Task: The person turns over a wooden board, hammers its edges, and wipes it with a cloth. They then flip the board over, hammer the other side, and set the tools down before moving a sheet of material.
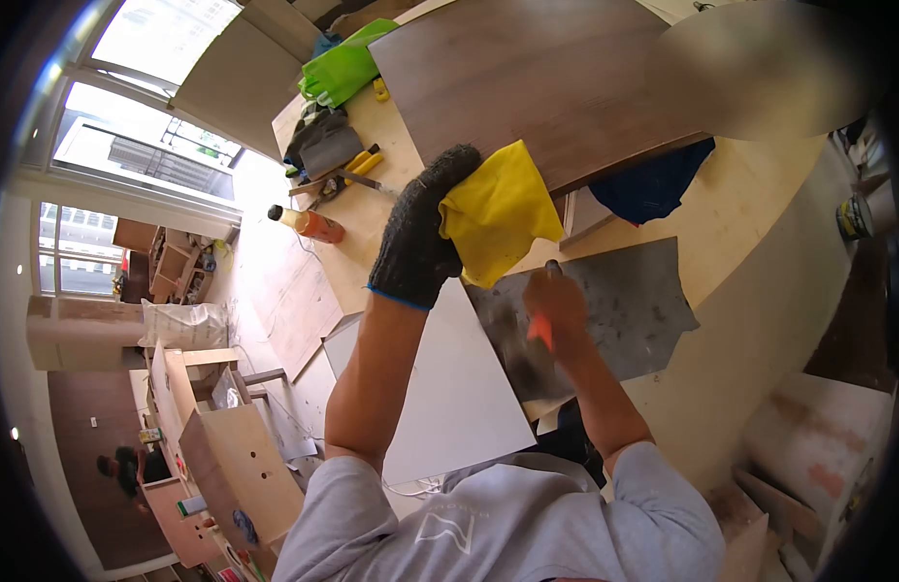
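My left hand point(425, 228) wears a black knitted glove with a blue cuff edge and grips a yellow cloth point(503, 213), which hangs out to the right. Bare and somewhat blurred, my right hand point(554, 308) is closed round a tool point(540, 332) with an orange part and a dark tip; its full shape is hidden. Beneath the right hand lies a dark, smudged sheet point(624, 310). A white panel point(454, 388) is below the left forearm. Beyond the cloth, a large brown wooden board point(527, 78) rests above the pale worktable point(750, 204).
Left of the gloved hand stands an orange bottle point(318, 227), near yellow-handled tools point(362, 163). A green bag point(347, 68) lies behind them. Dark blue fabric point(653, 184) sits under the board's edge. Wooden cabinets point(241, 475) and another person point(129, 470) are at lower left.
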A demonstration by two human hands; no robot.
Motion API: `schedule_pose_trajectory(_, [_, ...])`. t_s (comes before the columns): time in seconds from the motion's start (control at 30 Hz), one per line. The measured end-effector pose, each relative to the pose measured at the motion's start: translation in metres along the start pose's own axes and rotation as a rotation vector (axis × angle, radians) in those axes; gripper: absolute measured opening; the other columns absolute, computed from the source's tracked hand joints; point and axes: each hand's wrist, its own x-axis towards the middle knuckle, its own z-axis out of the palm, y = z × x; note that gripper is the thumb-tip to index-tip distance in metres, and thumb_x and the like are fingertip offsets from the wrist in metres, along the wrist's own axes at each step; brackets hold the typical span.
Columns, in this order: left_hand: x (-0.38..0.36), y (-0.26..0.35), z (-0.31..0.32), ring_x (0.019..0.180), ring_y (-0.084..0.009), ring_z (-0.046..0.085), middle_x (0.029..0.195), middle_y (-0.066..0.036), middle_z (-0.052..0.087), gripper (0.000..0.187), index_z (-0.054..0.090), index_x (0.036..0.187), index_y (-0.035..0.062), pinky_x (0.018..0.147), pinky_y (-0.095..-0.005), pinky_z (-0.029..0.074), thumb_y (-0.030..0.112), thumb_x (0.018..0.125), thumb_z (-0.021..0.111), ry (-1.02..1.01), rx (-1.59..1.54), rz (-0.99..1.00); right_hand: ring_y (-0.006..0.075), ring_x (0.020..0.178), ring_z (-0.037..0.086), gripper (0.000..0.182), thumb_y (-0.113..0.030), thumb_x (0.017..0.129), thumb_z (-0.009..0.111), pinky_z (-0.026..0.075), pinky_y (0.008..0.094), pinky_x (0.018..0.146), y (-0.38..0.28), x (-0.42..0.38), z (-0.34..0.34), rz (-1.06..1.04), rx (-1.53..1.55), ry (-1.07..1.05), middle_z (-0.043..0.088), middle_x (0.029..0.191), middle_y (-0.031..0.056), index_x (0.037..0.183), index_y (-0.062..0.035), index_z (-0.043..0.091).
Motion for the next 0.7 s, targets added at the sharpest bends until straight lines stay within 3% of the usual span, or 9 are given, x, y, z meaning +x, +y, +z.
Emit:
schedule_pose_trajectory(0.03, [-0.004,0.0,0.005,0.093,-0.0214,0.066,0.102,-0.01,0.068,0.028,0.064,0.111,0.0011,0.081,-0.0344,0.055,0.02,0.09,0.066,0.013,0.002,0.022,0.0307,0.057,0.061,0.044,-0.051,0.087,0.058,0.043,0.0363,0.049,0.003,-0.001,0.0,0.061,-0.183,-0.092,0.059,0.068,0.0112,0.078,-0.0082,0.059])
schedule_pose_trajectory(0.1, [-0.009,-0.01,-0.002,0.093,-0.0215,0.066,0.102,-0.01,0.068,0.029,0.064,0.111,0.001,0.081,-0.0344,0.055,0.02,0.09,0.066,-0.059,0.121,0.232,0.0307,0.056,0.059,0.041,-0.049,0.083,0.062,0.042,0.0366,0.048,0.009,0.006,0.012,0.223,0.046,0.103,0.059,0.069,0.0103,0.078,-0.008,0.059])
schedule_pose_trajectory(0.17, [0.001,-0.006,-0.004,0.093,-0.0214,0.066,0.102,-0.009,0.068,0.029,0.064,0.112,0.0011,0.082,-0.0342,0.054,0.02,0.09,0.067,-0.074,0.114,0.22,0.0329,0.06,0.059,0.027,-0.035,0.083,0.061,0.041,0.0375,0.051,0.005,0.006,0.007,0.068,0.025,0.094,0.059,0.071,0.0109,0.081,-0.0081,0.06])
schedule_pose_trajectory(0.2, [0.004,-0.005,-0.009,0.094,-0.0212,0.066,0.102,-0.009,0.068,0.029,0.064,0.112,0.0012,0.082,-0.0341,0.054,0.02,0.09,0.067,-0.038,0.045,0.068,0.035,0.063,0.059,0.018,-0.025,0.085,0.06,0.041,0.038,0.052,0.003,-0.001,0.006,0.011,0.044,0.08,0.059,0.071,0.0122,0.083,-0.0078,0.06])
schedule_pose_trajectory(0.23, [0.007,-0.004,-0.01,0.094,-0.021,0.066,0.102,-0.009,0.068,0.029,0.064,0.112,0.0014,0.083,-0.034,0.054,0.02,0.09,0.067,-0.013,-0.03,-0.073,0.0324,0.059,0.057,0.023,-0.03,0.087,0.059,0.04,0.0376,0.051,0.005,0.002,0.006,0.056,-0.021,0.096,0.058,0.07,0.01,0.081,-0.0085,0.059])
schedule_pose_trajectory(0.5, [0.009,-0.007,-0.025,0.097,-0.0207,0.066,0.109,-0.01,0.068,0.035,0.062,0.12,0.0017,0.085,-0.032,0.053,0.021,0.091,0.065,-0.05,0.227,0.144,0.0302,0.057,0.052,0.028,-0.029,0.091,0.056,0.038,0.0362,0.051,0.021,0.0,0.001,0.234,-0.073,0.168,0.05,0.066,0.0111,0.074,-0.0071,0.053])
schedule_pose_trajectory(0.53, [0.007,-0.004,-0.02,0.097,-0.0203,0.066,0.11,-0.01,0.068,0.035,0.061,0.121,0.0022,0.085,-0.0318,0.053,0.02,0.091,0.065,-0.064,0.221,0.155,0.0302,0.054,0.05,0.026,-0.026,0.089,0.057,0.037,0.0359,0.05,0.012,0.015,-0.007,0.275,0.195,0.212,0.048,0.064,0.0112,0.073,-0.007,0.051])
schedule_pose_trajectory(0.6, [0.01,0.001,-0.012,0.094,-0.0201,0.066,0.107,-0.01,0.068,0.036,0.06,0.122,0.0025,0.083,-0.0318,0.054,0.021,0.091,0.065,-0.008,0.156,0.122,0.0311,0.054,0.05,0.024,-0.025,0.085,0.06,0.038,0.0364,0.051,0.019,0.01,-0.01,0.114,0.239,0.207,0.048,0.064,0.0117,0.073,-0.0067,0.051])
schedule_pose_trajectory(0.7, [-0.002,0.001,0.001,0.084,-0.0194,0.067,0.099,-0.009,0.068,0.032,0.062,0.116,0.004,0.074,-0.0313,0.055,0.023,0.09,0.065,0.058,0.185,0.071,0.0314,0.055,0.051,0.028,-0.031,0.085,0.061,0.038,0.0369,0.051,0.011,0.006,-0.008,0.124,0.129,0.286,0.048,0.064,0.0107,0.073,-0.0076,0.052])
